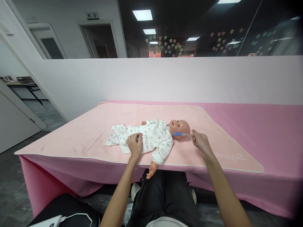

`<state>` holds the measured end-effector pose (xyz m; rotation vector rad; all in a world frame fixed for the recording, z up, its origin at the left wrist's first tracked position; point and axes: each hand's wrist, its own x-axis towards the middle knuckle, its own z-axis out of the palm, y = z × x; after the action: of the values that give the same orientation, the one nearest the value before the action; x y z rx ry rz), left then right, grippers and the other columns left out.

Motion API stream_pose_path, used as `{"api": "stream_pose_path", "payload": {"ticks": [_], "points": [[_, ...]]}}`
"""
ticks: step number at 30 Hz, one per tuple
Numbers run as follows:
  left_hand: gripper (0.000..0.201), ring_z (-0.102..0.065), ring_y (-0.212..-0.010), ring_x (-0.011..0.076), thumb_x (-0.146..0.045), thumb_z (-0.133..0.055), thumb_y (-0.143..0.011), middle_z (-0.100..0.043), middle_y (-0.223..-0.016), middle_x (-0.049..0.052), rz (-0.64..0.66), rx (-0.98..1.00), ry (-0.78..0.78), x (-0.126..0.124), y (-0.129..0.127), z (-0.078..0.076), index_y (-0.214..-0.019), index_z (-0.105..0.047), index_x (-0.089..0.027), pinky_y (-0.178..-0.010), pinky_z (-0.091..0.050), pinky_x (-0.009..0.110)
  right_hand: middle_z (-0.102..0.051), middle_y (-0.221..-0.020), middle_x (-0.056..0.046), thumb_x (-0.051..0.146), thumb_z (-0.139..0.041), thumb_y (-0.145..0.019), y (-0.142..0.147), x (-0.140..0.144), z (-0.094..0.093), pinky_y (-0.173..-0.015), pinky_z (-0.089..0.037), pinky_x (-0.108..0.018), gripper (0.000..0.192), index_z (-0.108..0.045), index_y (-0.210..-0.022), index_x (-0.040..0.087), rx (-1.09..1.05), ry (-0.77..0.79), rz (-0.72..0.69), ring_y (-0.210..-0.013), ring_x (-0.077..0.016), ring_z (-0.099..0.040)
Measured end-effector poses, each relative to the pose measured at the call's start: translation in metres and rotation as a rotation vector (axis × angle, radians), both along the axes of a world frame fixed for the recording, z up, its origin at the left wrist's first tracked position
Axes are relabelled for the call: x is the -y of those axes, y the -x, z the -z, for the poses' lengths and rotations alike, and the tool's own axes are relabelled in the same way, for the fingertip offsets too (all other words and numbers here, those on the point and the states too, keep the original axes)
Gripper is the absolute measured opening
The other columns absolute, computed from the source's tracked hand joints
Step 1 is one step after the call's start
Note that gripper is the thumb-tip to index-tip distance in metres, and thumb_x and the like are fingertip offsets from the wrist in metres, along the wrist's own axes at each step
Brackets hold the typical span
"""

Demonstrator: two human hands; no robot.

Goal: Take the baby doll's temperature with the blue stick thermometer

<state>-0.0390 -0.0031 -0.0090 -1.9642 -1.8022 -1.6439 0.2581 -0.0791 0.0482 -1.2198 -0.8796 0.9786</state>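
Right hand (200,142) pinches a light, stiff swab (181,134) (by its end); left hand (134,144) presses flat the soft doll (156,137) near the desk's (71,138) front edge.

Pink table (272,132) (blanket (94,126), doll (153,135))

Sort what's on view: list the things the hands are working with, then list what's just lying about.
In use:
baby doll in a printed romper
blue-tipped swab stick, pinched in the right hand
left hand, resting on the romper
pale pink mat under the doll

Lying about:
white device with cable on the floor
pink table cover
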Motion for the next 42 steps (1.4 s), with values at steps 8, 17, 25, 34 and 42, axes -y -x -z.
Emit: {"api": "stream_pose_path", "payload": {"ticks": [8, 17, 25, 34, 42], "points": [[0.02, -0.054, -0.091, 0.0211, -0.025, -0.041, -0.089, -0.064, -0.091, 0.005, 0.127, -0.119, -0.205, 0.012, -0.032, -0.026, -0.093, -0.061, -0.022, -0.087, -0.034, 0.037, -0.026, -0.042, 0.005, 0.052, -0.051, -0.076, 0.001, 0.003, 0.0, -0.04, -0.017, -0.022, 0.048, -0.036, -0.045, 0.019, 0.486, -0.093, 0.198, -0.04, -0.0055, -0.023], [0.017, -0.052, -0.091, 0.0223, -0.024, -0.046, -0.086, -0.06, -0.095, 0.008, 0.331, -0.553, -0.198, -0.03, -0.1, -0.034, -0.092, -0.061, -0.02, -0.082, -0.037, 0.037, -0.052, -0.047, -0.003, 0.047, -0.043, -0.078, -0.014, 0.0, 0.041, -0.049, -0.027, -0.024, 0.044, -0.053, -0.046, 0.017, 0.804, 0.061, 0.349, -0.048, -0.0145, -0.046], [0.014, -0.051, -0.097, 0.0219, -0.017, -0.048, -0.083, -0.06, -0.101, 0.007, 0.302, -0.502, -0.301, -0.017, -0.093, -0.011, -0.092, -0.059, -0.02, -0.091, -0.036, 0.04, -0.063, -0.062, -0.011, 0.046, -0.038, -0.084, -0.029, 0.007, 0.075, -0.054, -0.027, -0.027, 0.044, -0.067, -0.072, 0.015, 0.949, 0.158, 0.481, -0.053, -0.0179, -0.048], [0.017, -0.052, -0.105, 0.0191, -0.016, -0.044, -0.086, -0.063, -0.095, 0.005, 0.32, -0.462, -0.332, -0.017, -0.092, -0.01, -0.094, -0.059, -0.022, -0.102, -0.031, 0.04, -0.067, -0.087, -0.009, 0.026, -0.039, -0.082, 0.079, -0.038, 0.04, -0.068, -0.043, -0.027, 0.03, -0.064, -0.097, 0.017, 0.761, -0.414, 0.365, -0.072, -0.0187, -0.059], [0.016, -0.054, -0.09, 0.0192, -0.023, -0.044, -0.089, -0.067, -0.089, 0.003, 0.23, -0.27, -0.325, -0.017, -0.088, 0.0, -0.091, -0.06, -0.023, -0.09, -0.033, 0.039, -0.067, -0.095, -0.007, 0.014, -0.034, -0.073, 0.115, -0.103, 0.068, -0.079, -0.047, -0.031, 0.039, -0.063, -0.1, 0.017, 0.752, -0.518, 0.234, -0.085, -0.0196, -0.061]]}}
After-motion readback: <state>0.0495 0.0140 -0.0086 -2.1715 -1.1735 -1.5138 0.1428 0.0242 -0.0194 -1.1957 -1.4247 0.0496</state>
